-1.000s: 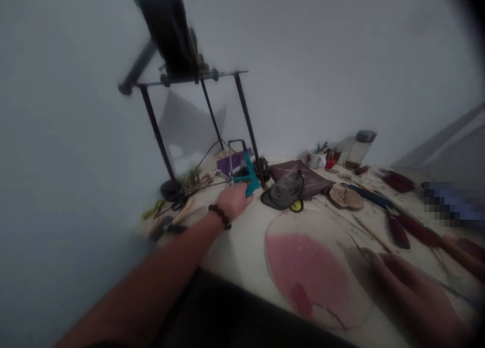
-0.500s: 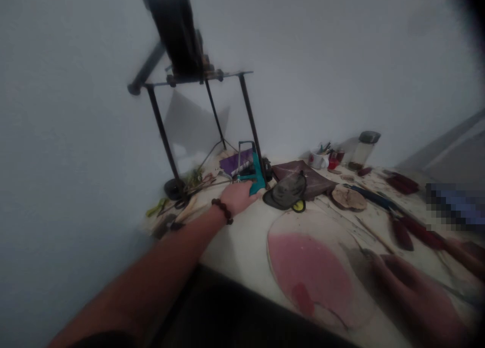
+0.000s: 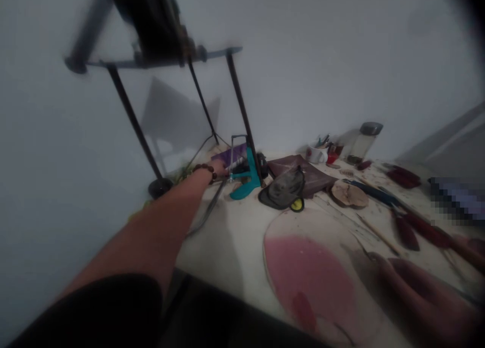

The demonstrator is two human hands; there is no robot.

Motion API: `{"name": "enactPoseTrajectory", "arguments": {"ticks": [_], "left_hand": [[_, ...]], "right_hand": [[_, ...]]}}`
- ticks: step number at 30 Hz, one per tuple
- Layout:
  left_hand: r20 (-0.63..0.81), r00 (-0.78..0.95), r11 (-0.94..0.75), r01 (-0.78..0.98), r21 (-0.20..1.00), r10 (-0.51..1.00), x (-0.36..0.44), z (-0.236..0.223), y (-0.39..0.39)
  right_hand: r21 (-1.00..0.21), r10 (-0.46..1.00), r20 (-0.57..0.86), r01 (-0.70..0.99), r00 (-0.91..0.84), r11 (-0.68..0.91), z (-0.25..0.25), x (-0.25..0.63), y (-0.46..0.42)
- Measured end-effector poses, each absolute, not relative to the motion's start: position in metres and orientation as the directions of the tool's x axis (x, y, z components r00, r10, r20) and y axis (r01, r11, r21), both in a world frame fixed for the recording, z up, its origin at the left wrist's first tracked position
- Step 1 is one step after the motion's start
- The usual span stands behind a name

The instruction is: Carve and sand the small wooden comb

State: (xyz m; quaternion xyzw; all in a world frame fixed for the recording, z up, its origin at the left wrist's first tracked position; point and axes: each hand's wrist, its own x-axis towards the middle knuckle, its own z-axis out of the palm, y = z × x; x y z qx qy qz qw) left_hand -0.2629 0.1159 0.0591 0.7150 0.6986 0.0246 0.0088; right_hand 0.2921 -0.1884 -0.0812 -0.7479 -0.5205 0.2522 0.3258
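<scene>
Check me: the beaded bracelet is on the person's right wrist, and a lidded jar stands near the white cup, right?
The head view shows the bracelet on the left wrist, not the right; the lidded jar does stand near the white cup.

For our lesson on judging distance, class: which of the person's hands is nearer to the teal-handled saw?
Left. The left hand is just beside the teal-handled saw, to its left; the right hand is far to its right, nearer the camera, beyond the pink patch.
</scene>
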Motion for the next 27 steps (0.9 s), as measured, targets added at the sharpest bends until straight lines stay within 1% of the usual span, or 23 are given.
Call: {"name": "enactPoseTrajectory", "arguments": {"ticks": [2,4,8,14,16,21,27], "left_hand": [[-0.019,-0.008,0.009,1.0,0.02,1.0,-0.262,0.057,0.124],[-0.018,-0.045,0.045,0.999,-0.008,0.999,-0.263,0.064,0.129],[0.076,-0.098,0.102,0.994,-0.045,0.992,-0.272,0.087,0.121],[0.166,-0.159,0.17,0.984,-0.054,0.973,-0.284,0.112,0.074],[0.21,-0.192,0.206,0.978,-0.043,0.959,-0.288,0.122,0.059],[0.279,-0.254,0.256,0.966,0.028,0.926,-0.286,0.143,0.036],[0.316,-0.285,0.252,0.957,0.141,0.905,-0.267,0.136,0.017]], "right_hand": [[-0.751,0.939,-0.037,0.61,0.343,-0.253,-0.079,0.29,-0.188],[-0.75,0.933,-0.033,0.608,0.358,-0.26,-0.078,0.289,-0.187],[-0.76,0.934,-0.042,0.595,0.355,-0.261,-0.072,0.286,-0.184],[-0.762,0.958,-0.082,0.602,0.275,-0.239,-0.054,0.28,-0.184],[-0.764,0.966,-0.096,0.605,0.24,-0.226,-0.05,0.279,-0.184],[-0.783,0.971,-0.052,0.594,0.231,-0.183,-0.054,0.277,-0.183],[-0.798,0.976,0.022,0.591,0.216,-0.113,-0.063,0.279,-0.182]]}}
